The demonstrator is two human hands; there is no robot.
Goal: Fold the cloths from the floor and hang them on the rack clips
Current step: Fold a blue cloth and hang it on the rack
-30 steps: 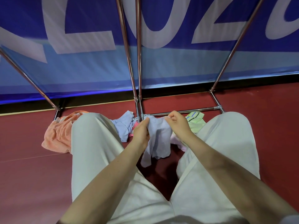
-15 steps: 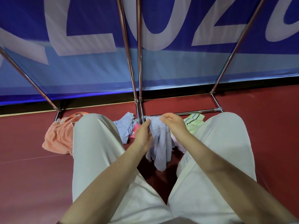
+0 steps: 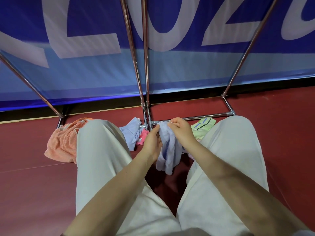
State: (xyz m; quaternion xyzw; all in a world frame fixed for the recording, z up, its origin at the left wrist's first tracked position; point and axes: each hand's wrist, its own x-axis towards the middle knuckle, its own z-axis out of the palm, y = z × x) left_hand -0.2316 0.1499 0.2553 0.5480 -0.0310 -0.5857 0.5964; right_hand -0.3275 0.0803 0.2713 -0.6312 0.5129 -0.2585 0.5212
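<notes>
While the person crouches with both knees wide, the scene reads as follows.
Banner: a blue banner [image 3: 102, 74] with large pale letters fills the upper half of the frame.
Floor: a smooth dark red floor [image 3: 34, 184] spans the lower half, with open room at lower left and far right.
Trousers: pale, smooth trousers [image 3: 102, 159] cover both legs, which leave a narrow gap at centre.
Rack: a rack [image 3: 196, 118] of shiny metal tubes stands between the knees and the banner, its base bar low on the floor.
Orange cloth: a nubbly orange cloth [image 3: 61, 143] lies crumpled at centre left, touching the left knee.
Held cloth: a soft lavender cloth [image 3: 167, 150] hangs in limp folds at frame centre, just before the base bar.
Blue cloth: a bunched blue cloth [image 3: 131, 133] lies beside the rack's centre posts.
Green cloth: a pale green striped cloth [image 3: 202, 127] lies by the right knee.
Right hand: the right hand [image 3: 182, 130] has fingers curled, pinching the lavender cloth's top edge.
Left hand: the left hand [image 3: 152, 143] pinches the cloth's left side with thumb and fingers.
Pink cloth: a pink cloth [image 3: 143, 137] peeks from under the blue one.
</notes>
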